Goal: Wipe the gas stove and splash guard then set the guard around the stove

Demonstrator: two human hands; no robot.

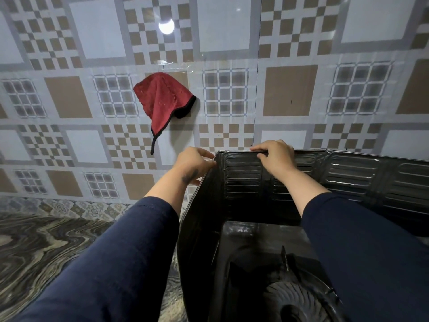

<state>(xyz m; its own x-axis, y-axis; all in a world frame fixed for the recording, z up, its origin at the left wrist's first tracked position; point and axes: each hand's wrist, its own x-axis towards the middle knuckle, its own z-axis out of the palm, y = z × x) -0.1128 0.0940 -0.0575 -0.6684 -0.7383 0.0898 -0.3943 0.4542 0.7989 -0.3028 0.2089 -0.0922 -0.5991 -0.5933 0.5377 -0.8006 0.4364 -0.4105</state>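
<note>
Both hands, the left hand (193, 162) and the right hand (275, 156), pinch the top edge of the black splash guard (352, 175) at its rear left corner, apparently to stand it around the gas stove (267, 263) against the tiled wall (232, 31).

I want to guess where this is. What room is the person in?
Most likely a kitchen. A black gas stove sits on a marbled counter, both hands grip a black splash guard standing around it, and a red cloth hangs on the tiled wall.
</note>
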